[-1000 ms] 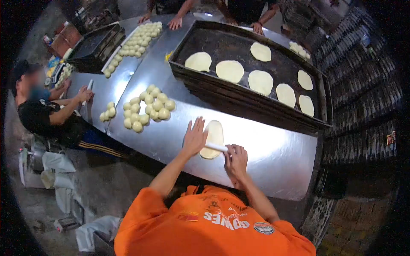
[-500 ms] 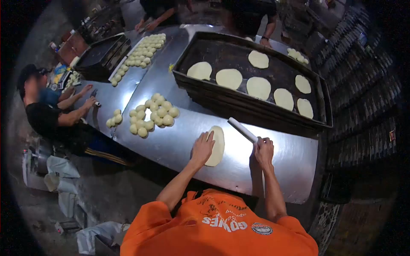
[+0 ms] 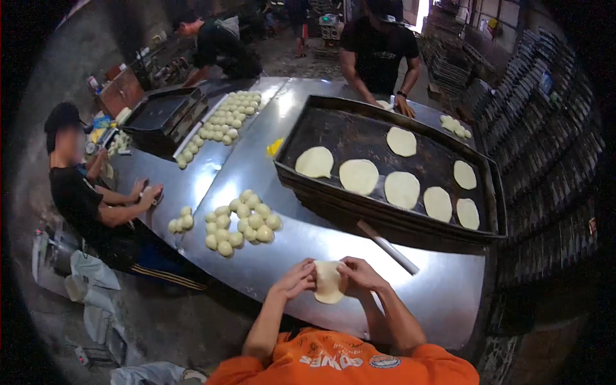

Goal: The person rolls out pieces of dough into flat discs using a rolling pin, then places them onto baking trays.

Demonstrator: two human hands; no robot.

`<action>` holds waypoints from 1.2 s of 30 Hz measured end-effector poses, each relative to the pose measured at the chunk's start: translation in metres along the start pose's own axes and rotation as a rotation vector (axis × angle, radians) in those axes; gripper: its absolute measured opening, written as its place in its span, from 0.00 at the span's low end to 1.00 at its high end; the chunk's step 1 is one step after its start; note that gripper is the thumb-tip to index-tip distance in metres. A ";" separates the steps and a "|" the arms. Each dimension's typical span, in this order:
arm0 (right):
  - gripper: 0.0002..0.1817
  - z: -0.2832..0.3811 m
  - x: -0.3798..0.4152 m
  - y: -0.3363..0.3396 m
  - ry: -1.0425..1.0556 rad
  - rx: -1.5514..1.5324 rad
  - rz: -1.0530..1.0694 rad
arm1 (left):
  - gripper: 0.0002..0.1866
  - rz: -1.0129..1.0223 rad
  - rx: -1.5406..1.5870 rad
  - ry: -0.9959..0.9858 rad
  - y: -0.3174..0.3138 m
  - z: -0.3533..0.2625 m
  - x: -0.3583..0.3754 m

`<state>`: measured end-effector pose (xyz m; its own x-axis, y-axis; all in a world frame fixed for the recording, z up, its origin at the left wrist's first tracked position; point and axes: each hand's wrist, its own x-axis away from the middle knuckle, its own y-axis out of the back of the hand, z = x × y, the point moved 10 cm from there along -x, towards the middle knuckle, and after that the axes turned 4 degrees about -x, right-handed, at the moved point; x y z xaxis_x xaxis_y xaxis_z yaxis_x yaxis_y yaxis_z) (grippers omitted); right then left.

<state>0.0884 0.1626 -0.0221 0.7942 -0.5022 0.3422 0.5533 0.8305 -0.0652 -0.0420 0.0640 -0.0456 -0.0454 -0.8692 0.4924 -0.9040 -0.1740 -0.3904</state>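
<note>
dough sheet (image 3: 329, 284) | between the hands (image 3: 297, 280) | pinched by both along its sides

Tabletop (image 3: 443, 289) glossy metal; tray (image 3: 346, 135) matt metal; dough sheet (image 3: 329, 283) smooth, matt.

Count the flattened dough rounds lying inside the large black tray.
7. Five flattened dough rounds line the near side of the large black tray; one lies behind the row's right end, and another farther back, near the middle. None seems hidden.

Metal table (image 3: 443, 285) with dough balls (image 3: 255, 221), rolling pin (image 3: 389, 248), trays (image 3: 350, 131)
</note>
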 end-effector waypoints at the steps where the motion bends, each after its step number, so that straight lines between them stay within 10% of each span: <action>1: 0.16 0.009 -0.001 -0.005 -0.025 -0.136 0.014 | 0.20 0.045 0.155 -0.053 0.000 -0.007 0.001; 3: 0.14 0.042 -0.008 -0.003 -0.034 -0.292 0.012 | 0.18 0.039 0.319 -0.174 0.008 -0.044 -0.008; 9: 0.17 0.272 -0.069 0.074 0.425 -0.143 -0.080 | 0.15 0.096 -0.636 -0.516 -0.034 -0.342 -0.027; 16: 0.24 0.304 -0.219 0.175 0.178 -0.465 -0.153 | 0.35 -0.130 -0.977 -0.447 -0.014 -0.460 -0.180; 20: 0.24 0.258 -0.308 0.237 0.149 -0.368 -0.365 | 0.34 -0.165 -0.833 -0.356 0.020 -0.450 -0.270; 23: 0.25 0.278 -0.331 0.259 0.453 0.714 -0.677 | 0.37 -0.364 -0.960 -0.643 0.041 -0.448 -0.300; 24: 0.27 0.298 -0.303 0.240 0.763 0.900 -0.815 | 0.39 -0.539 -1.103 -0.876 0.043 -0.453 -0.286; 30: 0.24 0.377 -0.100 0.154 0.981 0.901 -0.854 | 0.19 -0.360 -1.000 -1.208 -0.021 -0.434 -0.082; 36: 0.08 0.195 0.057 0.065 1.036 0.948 -0.691 | 0.12 -0.609 -0.710 -0.665 0.053 -0.199 0.044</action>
<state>0.1206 0.2346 0.1765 0.5042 -0.4453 -0.7399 0.8319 0.0207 0.5545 -0.1760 0.1084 0.1100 0.5246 -0.8395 -0.1416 -0.7442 -0.5330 0.4025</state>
